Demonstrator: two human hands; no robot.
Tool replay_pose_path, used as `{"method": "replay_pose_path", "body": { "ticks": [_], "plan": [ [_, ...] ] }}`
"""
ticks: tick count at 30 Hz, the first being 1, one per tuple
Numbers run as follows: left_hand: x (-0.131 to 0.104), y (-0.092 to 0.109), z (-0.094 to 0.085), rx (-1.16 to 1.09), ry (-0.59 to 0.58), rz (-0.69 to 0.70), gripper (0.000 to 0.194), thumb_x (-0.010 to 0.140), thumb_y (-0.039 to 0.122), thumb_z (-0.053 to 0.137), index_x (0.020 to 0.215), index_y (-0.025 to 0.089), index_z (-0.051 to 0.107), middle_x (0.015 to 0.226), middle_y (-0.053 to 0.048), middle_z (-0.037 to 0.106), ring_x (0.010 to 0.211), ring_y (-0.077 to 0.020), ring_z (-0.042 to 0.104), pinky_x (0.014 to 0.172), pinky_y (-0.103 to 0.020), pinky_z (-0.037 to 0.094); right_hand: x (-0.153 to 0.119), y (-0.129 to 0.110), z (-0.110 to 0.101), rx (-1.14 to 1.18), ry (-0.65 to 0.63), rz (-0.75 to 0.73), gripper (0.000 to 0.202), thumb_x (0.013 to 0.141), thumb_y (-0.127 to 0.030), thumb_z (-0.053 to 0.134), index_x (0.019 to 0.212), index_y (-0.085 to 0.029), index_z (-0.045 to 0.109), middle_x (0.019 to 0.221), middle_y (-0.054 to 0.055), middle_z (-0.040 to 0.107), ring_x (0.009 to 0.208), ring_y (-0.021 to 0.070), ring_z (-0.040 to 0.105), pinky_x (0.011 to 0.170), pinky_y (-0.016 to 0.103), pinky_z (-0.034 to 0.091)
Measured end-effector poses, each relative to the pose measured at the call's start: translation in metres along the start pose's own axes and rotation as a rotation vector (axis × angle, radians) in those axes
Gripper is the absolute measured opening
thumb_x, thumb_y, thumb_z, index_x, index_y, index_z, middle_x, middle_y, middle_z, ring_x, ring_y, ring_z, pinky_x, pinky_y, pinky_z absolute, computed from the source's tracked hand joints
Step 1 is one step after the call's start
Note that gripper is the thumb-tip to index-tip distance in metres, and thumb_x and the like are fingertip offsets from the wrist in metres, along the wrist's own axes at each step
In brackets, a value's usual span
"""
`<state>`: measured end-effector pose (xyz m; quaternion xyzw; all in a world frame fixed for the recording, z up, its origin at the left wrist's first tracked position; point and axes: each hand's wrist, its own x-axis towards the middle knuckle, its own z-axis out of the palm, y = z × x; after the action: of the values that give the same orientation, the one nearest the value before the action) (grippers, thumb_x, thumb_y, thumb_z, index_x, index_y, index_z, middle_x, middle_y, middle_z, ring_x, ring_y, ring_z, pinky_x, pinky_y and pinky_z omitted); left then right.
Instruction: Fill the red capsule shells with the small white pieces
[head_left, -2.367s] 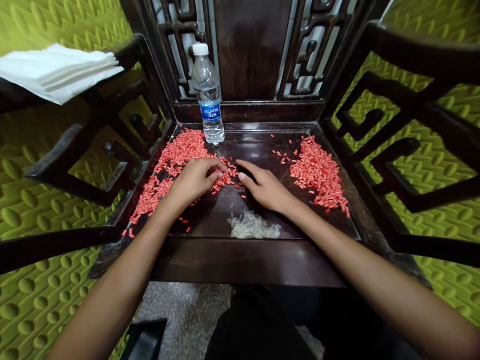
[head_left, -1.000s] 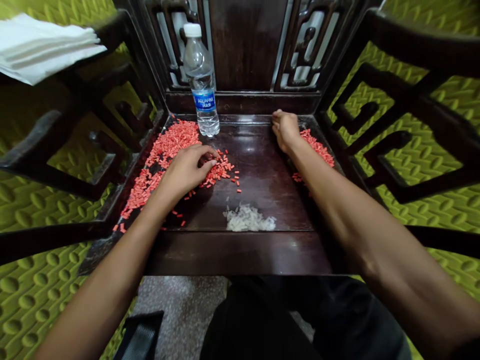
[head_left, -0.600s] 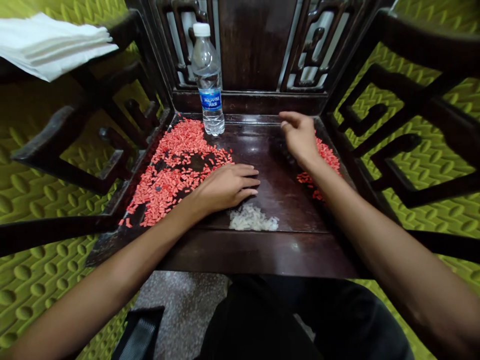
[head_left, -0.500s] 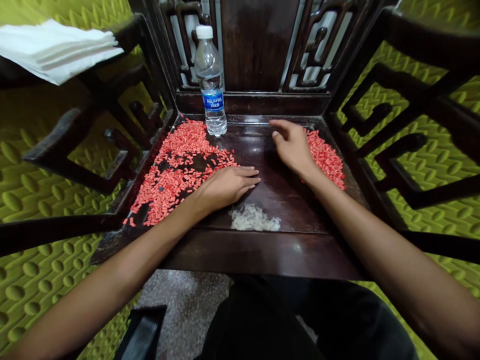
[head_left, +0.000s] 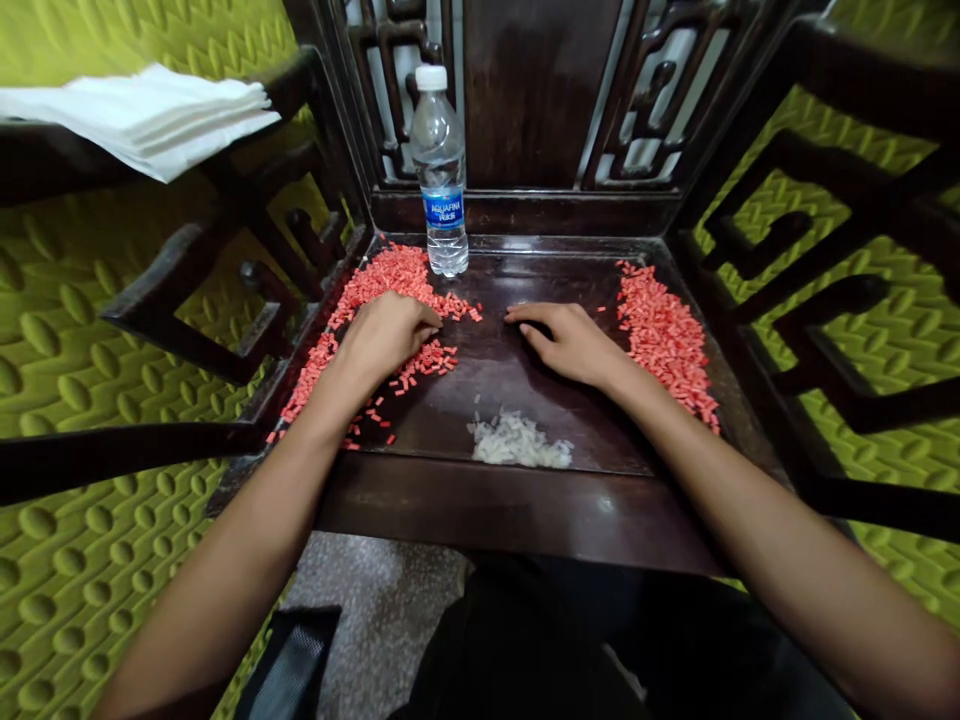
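Observation:
Small red pieces lie in a wide pile on the left of the dark wooden seat. My left hand rests over this pile, fingers curled together and pointing right; what is under them is hidden. A second red pile runs along the seat's right side. Between the two piles is my right hand, its thumb and fingers apart, nothing seen in it. Near the front edge sits a small heap of whitish translucent pieces, touched by neither hand.
A clear water bottle with a white cap stands upright at the back left, beside the red pile. White napkins lie on the left armrest. Carved dark armrests flank the seat.
My left hand has moved left and back onto the left red pile, its fingers now curled. My right hand has come forward and left, away from the right pile. The view has shifted slightly.

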<state>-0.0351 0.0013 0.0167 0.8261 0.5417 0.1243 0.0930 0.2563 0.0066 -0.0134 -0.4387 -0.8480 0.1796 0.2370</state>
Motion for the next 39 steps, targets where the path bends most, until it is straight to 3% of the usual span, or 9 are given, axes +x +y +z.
{"method": "replay_pose_path", "body": {
  "ticks": [7,10,13,17,21,26,29,33,39],
  "plan": [
    [0.000,0.006,-0.007,0.046,0.123,0.034,0.030,0.101,0.023,0.059,0.116,0.019,0.084,0.118,-0.012,0.084,0.112,-0.0308,0.077,0.103,-0.042,0.056,0.000,-0.010,0.005,0.006,0.014,-0.001,0.038,0.102,-0.010,0.056,0.131,-0.017,0.079,0.144,0.011,0.076,0.139,0.0287,0.070,0.126,0.048,0.048],
    [0.001,0.014,-0.009,-0.061,0.085,0.095,0.029,0.102,0.024,0.059,0.114,0.016,0.084,0.113,-0.013,0.085,0.105,-0.0300,0.078,0.099,-0.041,0.056,0.002,-0.007,0.006,0.036,0.100,0.193,0.037,0.100,-0.014,0.062,0.131,-0.019,0.080,0.141,0.009,0.078,0.138,0.0285,0.070,0.126,0.045,0.048],
    [0.001,0.016,-0.010,-0.156,0.046,0.104,0.026,0.099,0.026,0.064,0.113,0.017,0.085,0.109,-0.011,0.085,0.098,-0.0278,0.078,0.094,-0.038,0.056,0.003,0.010,-0.001,0.012,0.226,0.388,0.038,0.098,-0.015,0.060,0.131,-0.015,0.079,0.138,0.015,0.078,0.136,0.0340,0.071,0.124,0.052,0.049],
    [0.001,0.010,-0.011,-0.200,-0.009,0.092,0.020,0.094,0.029,0.072,0.105,0.019,0.085,0.099,-0.008,0.085,0.088,-0.0246,0.077,0.083,-0.034,0.053,-0.001,0.027,-0.016,-0.016,0.316,0.487,0.041,0.096,-0.013,0.057,0.131,-0.011,0.077,0.140,0.018,0.077,0.137,0.0353,0.069,0.123,0.053,0.049],
    [0.002,0.005,-0.010,-0.186,-0.046,0.122,0.017,0.092,0.029,0.073,0.101,0.021,0.084,0.099,-0.007,0.084,0.089,-0.0237,0.075,0.083,-0.035,0.050,-0.005,0.012,-0.023,0.011,0.276,0.352,0.034,0.097,-0.013,0.058,0.120,-0.017,0.082,0.130,0.012,0.082,0.127,0.0303,0.073,0.119,0.046,0.052],
    [0.003,0.010,-0.007,-0.164,-0.064,0.086,0.019,0.093,0.036,0.074,0.096,0.019,0.082,0.092,-0.007,0.080,0.083,-0.0228,0.070,0.077,-0.035,0.046,-0.008,-0.026,-0.024,0.174,-0.230,0.037,0.020,0.098,-0.018,0.066,0.107,-0.019,0.083,0.104,0.006,0.085,0.093,0.0216,0.077,0.088,0.033,0.056],
    [0.003,0.013,-0.002,-0.145,-0.051,0.071,0.023,0.094,0.040,0.075,0.091,0.018,0.080,0.090,-0.007,0.077,0.084,-0.0235,0.068,0.077,-0.035,0.045,-0.011,-0.040,-0.021,0.243,-0.394,-0.047,0.014,0.096,-0.018,0.071,0.105,-0.017,0.082,0.100,0.006,0.082,0.086,0.0180,0.072,0.077,0.028,0.051],
    [0.004,0.011,0.006,-0.058,-0.047,0.060,0.016,0.089,0.034,0.079,0.088,0.018,0.077,0.093,-0.008,0.073,0.089,-0.0252,0.065,0.080,-0.036,0.044,-0.014,-0.047,-0.011,0.252,-0.398,-0.121,0.011,0.095,-0.013,0.075,0.104,-0.017,0.080,0.101,0.006,0.078,0.088,0.0172,0.069,0.079,0.027,0.049],
    [0.005,0.009,0.009,-0.111,-0.076,0.041,0.010,0.091,0.027,0.074,0.086,0.019,0.074,0.090,-0.006,0.072,0.089,-0.0246,0.065,0.083,-0.036,0.047,-0.014,-0.056,0.010,0.241,-0.252,-0.125,0.006,0.096,-0.013,0.078,0.099,-0.018,0.076,0.097,0.003,0.070,0.086,0.0150,0.063,0.078,0.026,0.046]
  ]
}}
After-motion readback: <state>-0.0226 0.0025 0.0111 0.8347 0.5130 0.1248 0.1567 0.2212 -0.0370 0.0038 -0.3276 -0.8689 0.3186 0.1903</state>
